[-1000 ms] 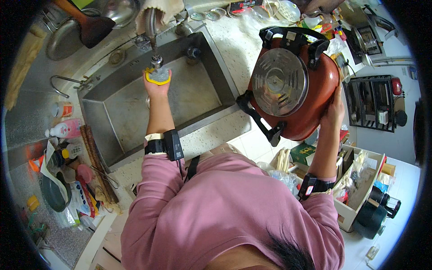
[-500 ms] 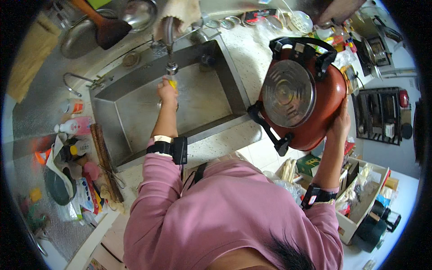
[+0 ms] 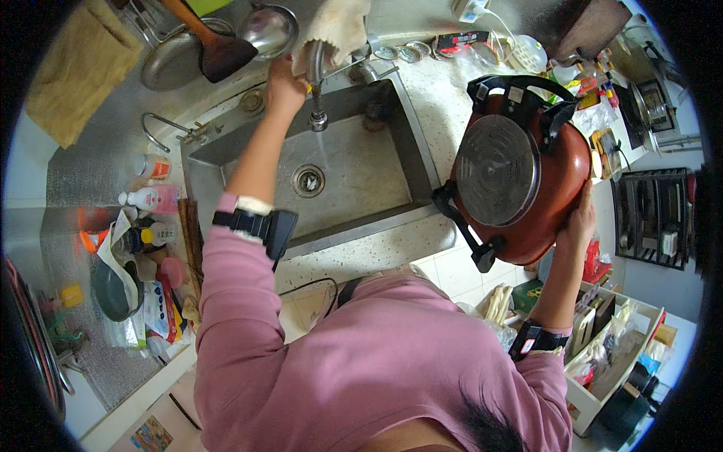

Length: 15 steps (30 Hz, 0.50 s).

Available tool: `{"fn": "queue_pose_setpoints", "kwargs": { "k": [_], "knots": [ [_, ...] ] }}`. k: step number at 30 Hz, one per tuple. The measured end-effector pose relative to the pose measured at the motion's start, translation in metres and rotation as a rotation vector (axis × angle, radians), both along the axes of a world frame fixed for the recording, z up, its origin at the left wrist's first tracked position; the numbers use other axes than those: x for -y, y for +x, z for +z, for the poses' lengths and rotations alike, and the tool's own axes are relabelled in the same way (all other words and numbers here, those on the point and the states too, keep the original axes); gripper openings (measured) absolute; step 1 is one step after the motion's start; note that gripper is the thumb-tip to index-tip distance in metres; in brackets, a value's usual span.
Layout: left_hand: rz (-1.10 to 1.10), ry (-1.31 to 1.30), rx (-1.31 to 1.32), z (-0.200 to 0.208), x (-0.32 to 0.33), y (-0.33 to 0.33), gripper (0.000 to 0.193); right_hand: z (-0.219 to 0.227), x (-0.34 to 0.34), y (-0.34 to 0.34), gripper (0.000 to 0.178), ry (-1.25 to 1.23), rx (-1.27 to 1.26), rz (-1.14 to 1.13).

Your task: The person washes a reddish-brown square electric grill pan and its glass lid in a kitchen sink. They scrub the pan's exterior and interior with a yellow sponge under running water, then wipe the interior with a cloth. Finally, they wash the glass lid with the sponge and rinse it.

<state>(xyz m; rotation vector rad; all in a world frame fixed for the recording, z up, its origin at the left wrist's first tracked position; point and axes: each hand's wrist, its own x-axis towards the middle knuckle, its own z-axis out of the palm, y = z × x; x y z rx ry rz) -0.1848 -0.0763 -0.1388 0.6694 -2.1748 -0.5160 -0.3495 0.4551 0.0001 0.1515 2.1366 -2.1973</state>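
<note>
- Aloft in my right hand [image 3: 578, 224], a red pot [image 3: 566, 177] shows its round metal base [image 3: 498, 171], tilted on its side; the grip is clamped on the wall at the pot's right, some fingers hidden behind it.
- Left of that grip, the pot's lower black handle [image 3: 461, 227] points toward the sink [image 3: 361, 166]; beyond the grip and to its left, the upper black handle [image 3: 520, 81] arches out.
- Well apart from the pot, my left hand [image 3: 285, 87] is at the sink's far edge, just left of the faucet [image 3: 317, 83]. I cannot tell whether its fingers are closed on anything; a small yellow edge [image 3: 309, 90] shows at the hand's right side.
- Beyond and right of my left hand, a beige cloth [image 3: 335, 26] drapes over the faucet; to the hand's upper left hangs a brown spatula [image 3: 226, 60].
- Nearer me than that hand, the drain [image 3: 308, 181] sits in the sink floor.
- Nearer me than my right hand, an open drawer [image 3: 584, 410] holds plastic bags.
</note>
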Motion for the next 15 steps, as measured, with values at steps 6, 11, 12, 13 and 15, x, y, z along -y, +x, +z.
{"fn": "queue_pose_setpoints", "kwargs": {
  "k": [6, 11, 12, 13, 15],
  "knots": [
    [0.133, -0.087, 0.222, -0.020, 0.000, -0.010, 0.054, 0.017, 0.002, 0.005, 0.041, -0.047, -0.013, 0.051],
    [-0.022, 0.178, 0.045, -0.003, -0.130, 0.080, 0.022, 0.038, 0.014, 0.016, 0.036, 0.028, -0.095, 0.137],
    [-0.206, 0.306, -0.019, 0.004, -0.150, 0.077, 0.022, 0.043, 0.017, 0.019, 0.035, 0.122, -0.115, 0.129],
    [-0.301, 0.533, 0.035, 0.014, -0.168, 0.071, 0.023, 0.046, 0.022, 0.021, 0.034, 0.128, -0.203, 0.240],
    [-0.487, 0.732, -0.032, 0.047, -0.187, 0.041, 0.029, 0.050, 0.034, 0.023, 0.029, 0.220, -0.264, 0.265]
  ]
}}
